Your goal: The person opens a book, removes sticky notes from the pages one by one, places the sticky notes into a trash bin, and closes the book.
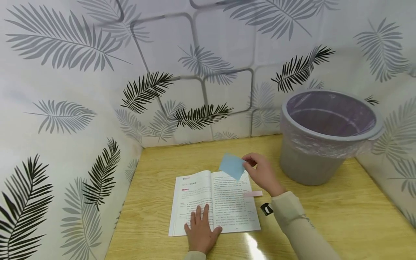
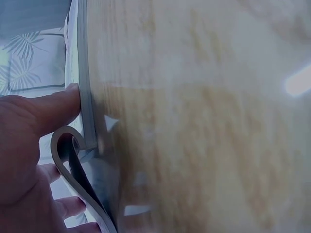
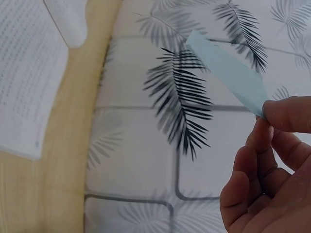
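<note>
An open book (image 1: 227, 206) lies on the wooden table, with printed text on both pages. My left hand (image 1: 201, 231) rests on its lower part near the spine, fingers spread; in the left wrist view, the thumb (image 2: 58, 109) touches the book's edge. Above the book's upper right corner, my right hand (image 1: 261, 171) pinches a light blue square paper (image 1: 232, 166) by one corner, between thumb and fingers. The right wrist view shows this blue paper (image 3: 228, 73) tilted and nearly edge-on. A pink paper strip (image 1: 252, 194) sticks out from the right page's side.
A grey bin (image 1: 312, 166) with a clear plastic liner stands at the back right of the table (image 1: 156, 159). Beside the right sleeve is a small black object (image 1: 267, 209) with a pale middle. Leaf-patterned cloth (image 1: 221, 47) covers the walls behind and at both sides.
</note>
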`<action>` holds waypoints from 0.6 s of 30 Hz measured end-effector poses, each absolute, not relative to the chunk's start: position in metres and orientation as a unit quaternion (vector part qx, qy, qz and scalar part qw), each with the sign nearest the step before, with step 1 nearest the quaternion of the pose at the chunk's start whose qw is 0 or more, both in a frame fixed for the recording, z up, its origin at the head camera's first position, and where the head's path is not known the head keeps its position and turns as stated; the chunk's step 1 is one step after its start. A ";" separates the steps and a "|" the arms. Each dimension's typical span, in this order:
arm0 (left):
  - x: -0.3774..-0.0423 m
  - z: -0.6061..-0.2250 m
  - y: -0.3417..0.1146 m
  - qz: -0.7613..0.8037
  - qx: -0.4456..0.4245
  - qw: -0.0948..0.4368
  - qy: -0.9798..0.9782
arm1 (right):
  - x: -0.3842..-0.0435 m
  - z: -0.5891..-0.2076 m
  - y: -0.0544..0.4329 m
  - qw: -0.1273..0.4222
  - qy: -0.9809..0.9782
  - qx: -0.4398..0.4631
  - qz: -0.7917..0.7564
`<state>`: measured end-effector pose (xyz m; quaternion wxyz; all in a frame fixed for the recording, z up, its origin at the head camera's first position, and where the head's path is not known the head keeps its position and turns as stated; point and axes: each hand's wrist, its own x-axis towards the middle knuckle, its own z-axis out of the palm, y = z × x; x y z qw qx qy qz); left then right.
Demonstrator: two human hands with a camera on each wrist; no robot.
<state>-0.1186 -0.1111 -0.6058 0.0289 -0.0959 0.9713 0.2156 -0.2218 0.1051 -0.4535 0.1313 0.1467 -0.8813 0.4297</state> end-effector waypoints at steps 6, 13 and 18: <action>-0.118 -0.607 -0.110 0.221 -0.098 0.031 0.970 | -0.220 -0.429 0.122 0.168 -0.886 0.133 0.411; -0.119 -0.604 -0.110 0.218 -0.096 0.030 0.971 | -0.219 -0.400 0.136 0.251 -0.876 0.140 0.386; -0.118 -0.602 -0.110 0.223 -0.098 0.037 0.969 | -0.218 -0.383 0.147 0.297 -0.859 0.129 0.395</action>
